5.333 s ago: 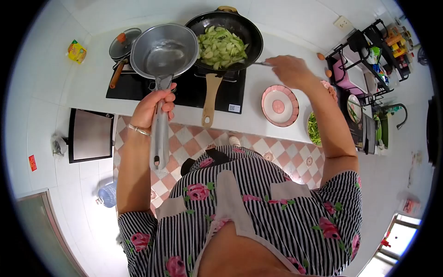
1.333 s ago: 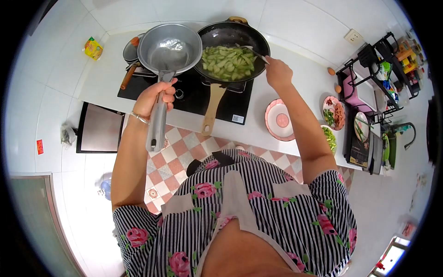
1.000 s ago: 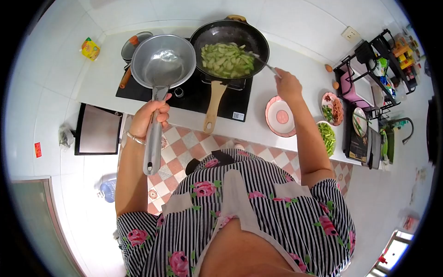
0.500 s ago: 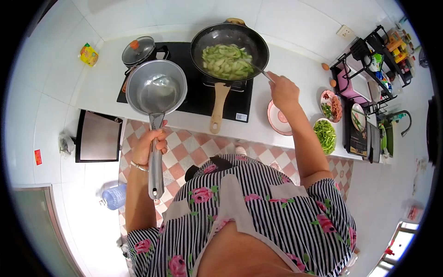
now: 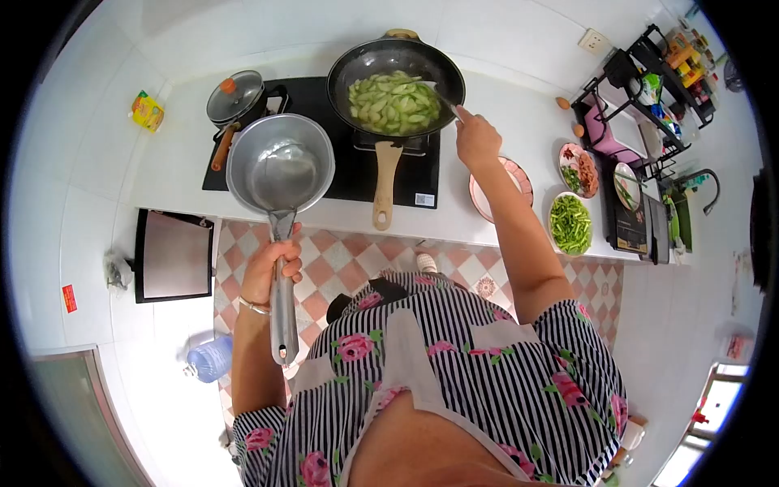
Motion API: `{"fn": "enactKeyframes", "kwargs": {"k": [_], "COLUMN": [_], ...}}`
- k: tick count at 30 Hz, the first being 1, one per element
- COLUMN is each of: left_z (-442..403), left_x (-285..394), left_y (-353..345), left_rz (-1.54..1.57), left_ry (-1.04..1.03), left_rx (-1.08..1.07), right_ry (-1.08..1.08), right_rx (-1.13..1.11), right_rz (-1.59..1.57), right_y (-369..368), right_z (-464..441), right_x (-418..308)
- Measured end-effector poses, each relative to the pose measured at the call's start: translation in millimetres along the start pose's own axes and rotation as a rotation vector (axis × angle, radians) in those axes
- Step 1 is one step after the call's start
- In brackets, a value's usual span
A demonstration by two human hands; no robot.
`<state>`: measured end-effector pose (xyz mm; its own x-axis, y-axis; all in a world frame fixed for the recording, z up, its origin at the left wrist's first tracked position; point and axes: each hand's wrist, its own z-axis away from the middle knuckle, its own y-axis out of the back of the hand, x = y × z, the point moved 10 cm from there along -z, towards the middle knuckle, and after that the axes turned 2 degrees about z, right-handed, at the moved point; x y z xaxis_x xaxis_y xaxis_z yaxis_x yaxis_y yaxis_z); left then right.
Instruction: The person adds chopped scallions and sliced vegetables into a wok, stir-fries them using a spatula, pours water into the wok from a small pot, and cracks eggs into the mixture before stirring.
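Note:
My left hand [image 5: 274,268] is wrapped round the handle of a silver metal water dipper [image 5: 281,162], which hangs over the counter's front edge and the left of the cooktop. A little clear liquid seems to lie in its bowl. My right hand [image 5: 479,140] grips a spatula [image 5: 448,104] whose head reaches into the black wok [image 5: 396,55]. Pale green vegetable slices [image 5: 394,102] lie in the wok, partly over the spatula's head. The wok stands on the black cooktop [image 5: 349,180], its light wooden handle [image 5: 386,191] pointing towards me.
A lidded pot [image 5: 237,99] stands at the cooktop's left. Right of the cooktop are a pink-rimmed plate [image 5: 529,188], a bowl of cut green vegetables [image 5: 570,223], a plate of meat and seasonings [image 5: 578,169] and two eggs [image 5: 562,103]. A black rack [image 5: 629,77] fills the right corner.
My right hand has shifted slightly left and up with the spatula, stirring the slices. The dipper sits slightly lower and further right. The whole view has shifted a little.

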<state>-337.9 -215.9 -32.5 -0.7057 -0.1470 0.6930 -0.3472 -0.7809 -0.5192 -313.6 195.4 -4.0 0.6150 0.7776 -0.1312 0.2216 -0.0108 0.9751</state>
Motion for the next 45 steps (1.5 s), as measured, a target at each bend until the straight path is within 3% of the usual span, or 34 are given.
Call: {"fn": "enactKeyframes", "kwargs": {"k": [11,17,29,36,39,42,45], "left_z": [-5.8,-9.7,-27.6,-27.5,-32.7,-36.8,-38.7], "left_x": [-6.0,-5.7,-13.1,-16.0,-25.2,-34.9,-50.2], "left_y": [-9.3,-20.0,-62.9,-101.8,-128.6,-161.3,-203.5], "left_rz": [-0.008,-0.018,0.033,0.003,-0.024,0.01,-0.035], "left_ry": [0.059,0.067,0.131,0.134,0.158,0.179,0.122], "left_rx": [-0.048,-0.089,-0.204,-0.27,-0.284,-0.341,-0.313], "right_ry": [-0.004,0.078,0.047,0.191,0.122,0.081,0.117], "right_rx": [0.094,0.12,-0.118,0.367,0.097,-0.415,-0.879], "right_rz": [-0.037,0.046,0.024,-0.176,-0.673,-1.249,-1.436], "right_y": [-26.4,2.7,-30.9,38.2,44.8,27.0,47.1], "right_z": [-15.9,22.6,63.1,95.2,111.0,148.4,200.4], "right_x": [-4.4,-30.9,-42.0,-44.1,-28.4,-30.2,-31.1]}}
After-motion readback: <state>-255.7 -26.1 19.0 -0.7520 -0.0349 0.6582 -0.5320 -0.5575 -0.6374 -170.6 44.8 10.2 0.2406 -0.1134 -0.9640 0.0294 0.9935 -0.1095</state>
